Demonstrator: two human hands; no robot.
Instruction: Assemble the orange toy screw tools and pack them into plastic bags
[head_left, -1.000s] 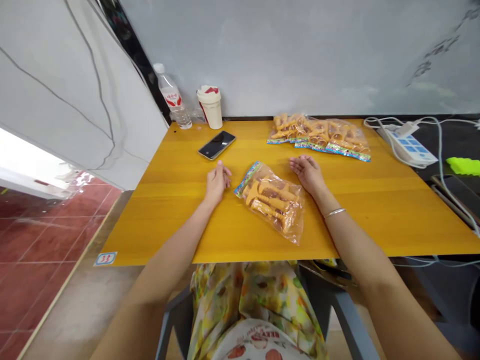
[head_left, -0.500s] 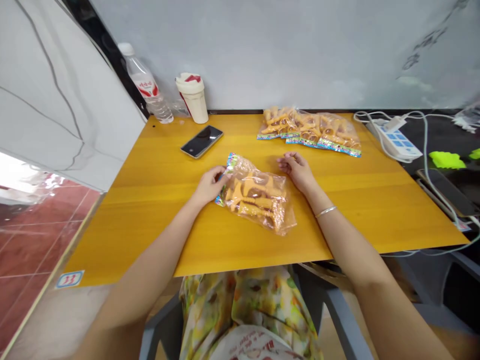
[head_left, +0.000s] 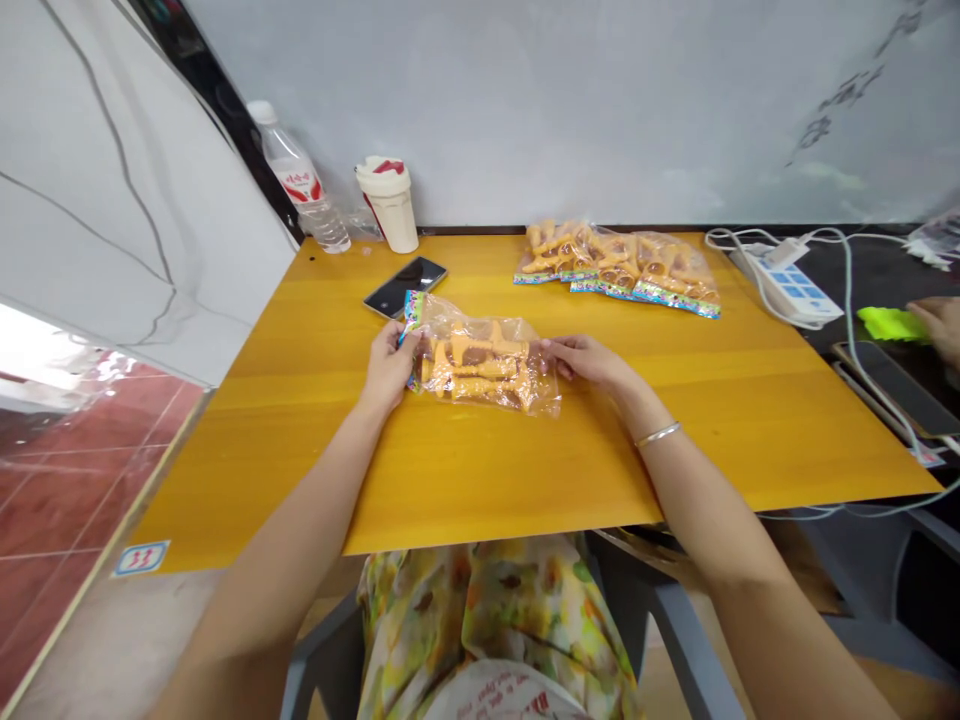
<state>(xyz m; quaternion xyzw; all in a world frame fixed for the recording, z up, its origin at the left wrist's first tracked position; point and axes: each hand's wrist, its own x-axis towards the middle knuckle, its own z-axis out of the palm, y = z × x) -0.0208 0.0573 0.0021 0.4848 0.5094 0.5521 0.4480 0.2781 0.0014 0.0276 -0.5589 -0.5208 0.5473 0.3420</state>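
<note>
A clear plastic bag of orange toy pieces (head_left: 480,370) is held between my hands over the wooden table. My left hand (head_left: 387,368) grips its colourful printed header at the left end, thumb on top. At the other end, my right hand (head_left: 581,358) pinches the clear edge of the bag between thumb and fingers. Inside the bag the orange plastic parts lie in rows; their exact kind is hard to make out. Several similar bags of orange toys (head_left: 619,265) lie overlapping at the back of the table.
A phone (head_left: 405,286) lies just behind the held bag. Farther back stand a water bottle (head_left: 304,185) and a lidded cup (head_left: 390,205). On the right are a power strip (head_left: 796,288), cables, a bright green piece (head_left: 891,323) and another person's hand (head_left: 941,325).
The bag has shifted left and turned straighter, its header now nearer the phone. My right hand has come onto the bag's right end. Another person's hand has appeared at the right edge.
</note>
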